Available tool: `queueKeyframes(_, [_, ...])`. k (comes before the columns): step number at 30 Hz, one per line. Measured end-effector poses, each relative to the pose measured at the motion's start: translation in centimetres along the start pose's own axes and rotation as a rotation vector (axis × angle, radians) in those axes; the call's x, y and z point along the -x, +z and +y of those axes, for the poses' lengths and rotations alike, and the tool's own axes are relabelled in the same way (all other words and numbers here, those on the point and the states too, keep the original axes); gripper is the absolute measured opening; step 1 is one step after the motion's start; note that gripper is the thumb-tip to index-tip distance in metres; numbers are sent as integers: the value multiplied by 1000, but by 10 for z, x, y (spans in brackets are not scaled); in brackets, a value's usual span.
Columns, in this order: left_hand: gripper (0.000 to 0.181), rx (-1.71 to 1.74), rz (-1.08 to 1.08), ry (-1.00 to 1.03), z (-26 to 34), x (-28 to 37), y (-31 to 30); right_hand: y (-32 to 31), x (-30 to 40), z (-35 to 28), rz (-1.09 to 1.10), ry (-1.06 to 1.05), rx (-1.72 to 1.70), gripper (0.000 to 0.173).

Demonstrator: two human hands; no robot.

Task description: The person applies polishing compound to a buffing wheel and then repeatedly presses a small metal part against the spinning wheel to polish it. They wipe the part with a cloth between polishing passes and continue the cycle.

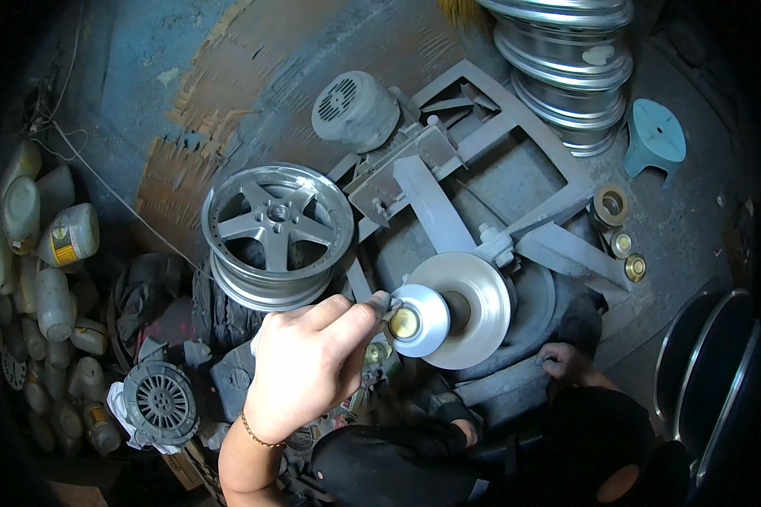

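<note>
My left hand (311,361), with a gold chain bracelet, reaches in from the lower left. Its thumb and forefinger pinch the left edge of a small round silver part with a gold centre (404,323). That part overlaps the face of a large pale disc wheel (482,298) on the machine's spindle. A bit of something grey shows at the fingertips. My right hand (561,362) is lower right of the wheel, fingers curled, by a dusty bar (501,386); whether it holds anything cannot be seen. A five-spoke alloy wheel rim (276,237) lies left of the machine.
A grey electric motor (355,111) sits on the machine's metal frame (513,120). Stacked rims (564,70) and a blue stool (658,136) stand upper right. Gold-centred caps (634,268) lie at the right. Plastic bottles (56,304) and a finned round metal unit (163,402) are at the left.
</note>
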State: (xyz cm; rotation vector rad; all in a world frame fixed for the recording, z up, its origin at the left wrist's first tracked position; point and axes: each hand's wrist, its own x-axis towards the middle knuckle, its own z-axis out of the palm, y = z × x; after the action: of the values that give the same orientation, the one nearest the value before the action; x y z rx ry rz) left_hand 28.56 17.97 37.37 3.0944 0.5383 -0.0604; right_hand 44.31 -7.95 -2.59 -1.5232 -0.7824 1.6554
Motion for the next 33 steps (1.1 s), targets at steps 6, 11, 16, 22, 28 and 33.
queueKeyframes(6, [24,23,-1,-2,0,-2,-1,-1,0,-3,-9,-11,36,21])
queueKeyframes(11, [24,34,-9,-3,-2,-2,0,-1,-3,2,-12,-21,27,21])
queueKeyframes(16, [25,31,-11,4,-3,-2,0,0,1,-9,-7,25,14,20])
queueKeyframes(22, [30,-168,5,16,14,3,-1,1,-2,3,14,-78,48,18])
queueKeyframes(28, [46,-307,1,56,24,9,3,-1,-4,11,-1,-82,15,17])
queueKeyframes(33, [50,-411,0,62,31,12,8,0,-2,7,5,-143,6,16])
